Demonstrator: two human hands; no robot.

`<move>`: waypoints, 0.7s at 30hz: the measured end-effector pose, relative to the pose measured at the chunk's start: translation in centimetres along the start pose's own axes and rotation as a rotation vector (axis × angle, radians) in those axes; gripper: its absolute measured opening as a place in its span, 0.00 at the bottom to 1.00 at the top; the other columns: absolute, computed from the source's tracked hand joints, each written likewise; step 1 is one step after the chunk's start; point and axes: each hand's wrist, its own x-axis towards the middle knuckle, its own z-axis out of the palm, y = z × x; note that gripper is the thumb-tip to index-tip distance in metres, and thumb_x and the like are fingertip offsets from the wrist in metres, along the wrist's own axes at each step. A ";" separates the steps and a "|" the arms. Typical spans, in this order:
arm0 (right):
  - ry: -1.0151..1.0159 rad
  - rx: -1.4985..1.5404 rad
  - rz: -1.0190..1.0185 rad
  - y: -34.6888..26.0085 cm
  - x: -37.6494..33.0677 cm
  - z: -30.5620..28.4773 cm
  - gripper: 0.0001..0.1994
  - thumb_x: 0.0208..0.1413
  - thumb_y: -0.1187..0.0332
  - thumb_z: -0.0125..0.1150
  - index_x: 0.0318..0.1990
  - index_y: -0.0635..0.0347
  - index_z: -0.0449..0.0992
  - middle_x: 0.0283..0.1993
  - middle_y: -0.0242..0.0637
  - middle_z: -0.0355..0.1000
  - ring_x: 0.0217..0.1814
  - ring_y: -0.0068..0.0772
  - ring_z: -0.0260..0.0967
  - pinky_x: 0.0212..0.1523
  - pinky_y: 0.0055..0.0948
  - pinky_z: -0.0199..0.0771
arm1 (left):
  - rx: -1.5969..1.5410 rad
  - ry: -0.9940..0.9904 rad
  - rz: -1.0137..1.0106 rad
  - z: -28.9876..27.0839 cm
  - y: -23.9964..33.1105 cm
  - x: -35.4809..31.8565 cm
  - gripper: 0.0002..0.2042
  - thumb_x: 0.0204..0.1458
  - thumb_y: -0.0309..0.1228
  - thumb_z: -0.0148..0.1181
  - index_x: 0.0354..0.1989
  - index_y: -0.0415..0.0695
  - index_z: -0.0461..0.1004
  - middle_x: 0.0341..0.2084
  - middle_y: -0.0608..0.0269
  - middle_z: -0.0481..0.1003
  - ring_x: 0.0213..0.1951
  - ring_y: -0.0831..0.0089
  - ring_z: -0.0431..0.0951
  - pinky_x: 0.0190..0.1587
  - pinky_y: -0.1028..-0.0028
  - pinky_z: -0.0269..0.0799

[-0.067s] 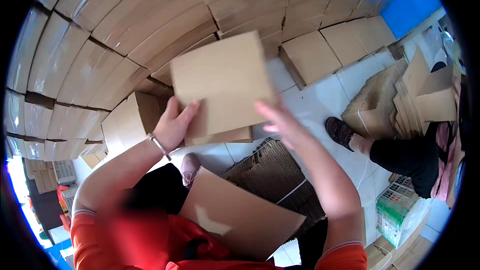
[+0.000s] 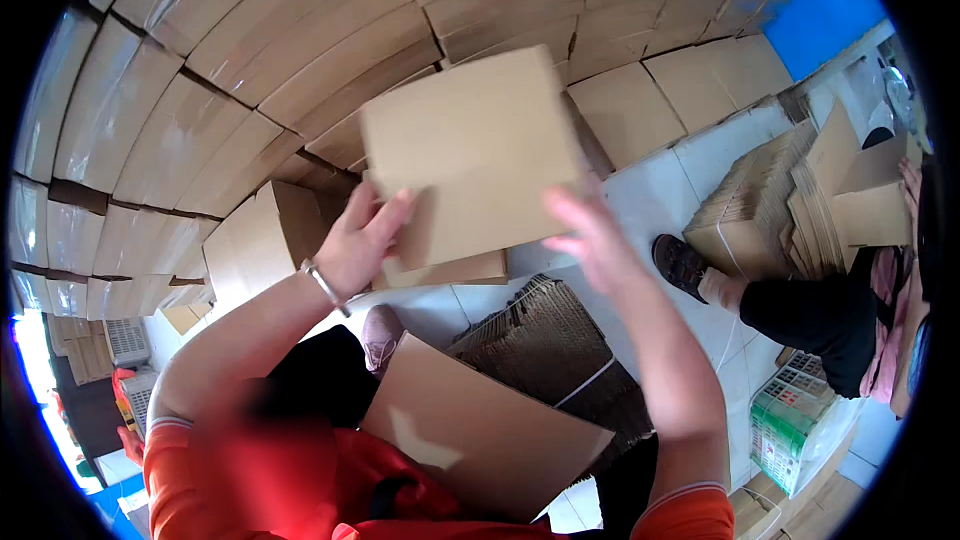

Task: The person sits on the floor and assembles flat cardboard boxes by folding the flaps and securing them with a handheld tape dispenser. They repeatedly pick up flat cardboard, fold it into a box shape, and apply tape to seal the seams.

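Cardboard box (image 2: 475, 145) raised

Held mid-scene, it is judged light and stiff, best taken by opposite edges. Its near left corner is gripped by the left hand (image 2: 358, 242), thumb on the face; the right hand (image 2: 594, 240) is angled inward by the near right edge, its grip too blurred to tell.

We see stacked cartons (image 2: 320, 50) across the upper left of the frame, a blue surface (image 2: 825, 20) at upper right, a co-worker's dark shoe (image 2: 677, 266) right of centre, a green-and-white crate (image 2: 785, 428) at lower right, and a pale basket (image 2: 127, 342) at lower left.
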 end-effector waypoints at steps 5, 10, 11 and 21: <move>0.493 -0.224 -0.153 -2.7 -0.2 -8.6 0.46 0.44 0.47 0.68 0.71 0.50 0.56 0.63 0.40 0.65 0.62 0.38 0.62 0.59 0.44 0.59 | 0.779 -0.019 0.433 0.2 -2.9 1.0 0.47 0.45 0.54 0.68 0.70 0.48 0.50 0.67 0.51 0.53 0.68 0.48 0.53 0.68 0.53 0.51; 0.380 -0.181 0.079 3.8 4.8 -12.6 0.46 0.46 0.48 0.68 0.71 0.53 0.55 0.68 0.41 0.60 0.69 0.39 0.55 0.61 0.48 0.61 | 1.565 -0.230 0.726 2.2 -6.4 2.3 0.58 0.32 0.56 0.74 0.73 0.68 0.42 0.73 0.54 0.42 0.73 0.45 0.38 0.68 0.34 0.38; 0.384 -0.109 0.056 4.6 6.1 -12.4 0.45 0.47 0.48 0.67 0.71 0.53 0.54 0.68 0.41 0.59 0.70 0.39 0.54 0.61 0.48 0.61 | 1.594 -0.198 0.818 2.9 -7.2 2.9 0.56 0.34 0.54 0.73 0.73 0.70 0.42 0.73 0.55 0.42 0.73 0.45 0.38 0.67 0.34 0.38; 0.290 -0.012 0.114 5.7 6.0 -10.8 0.39 0.52 0.48 0.65 0.68 0.58 0.60 0.66 0.40 0.62 0.67 0.43 0.59 0.60 0.50 0.65 | 1.435 0.279 1.019 6.5 -11.5 9.0 0.39 0.46 0.36 0.60 0.68 0.74 0.53 0.67 0.53 0.56 0.68 0.44 0.54 0.65 0.38 0.48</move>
